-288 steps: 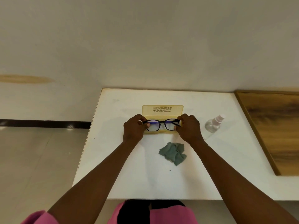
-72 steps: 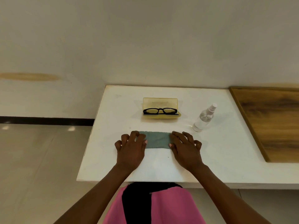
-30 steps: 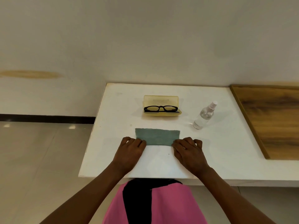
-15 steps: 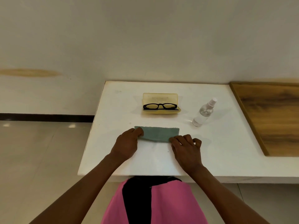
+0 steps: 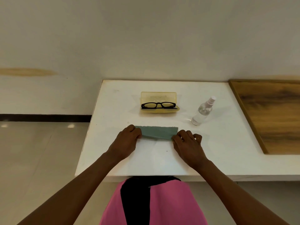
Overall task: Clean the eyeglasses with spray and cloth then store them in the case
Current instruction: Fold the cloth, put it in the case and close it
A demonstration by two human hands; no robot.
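Both hands [image 5: 158,143] on cloth [image 5: 156,132] ends

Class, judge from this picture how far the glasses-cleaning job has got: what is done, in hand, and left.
Done: the black-framed eyeglasses lie in the open yellow plastic case. In hand: the left hand and right hand pinch the ends of the green cleaning cloth. Left: closing the case.

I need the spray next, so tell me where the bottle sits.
In the head view the spray bottle stands on the white table, right of the open yellow case and beyond the right hand.
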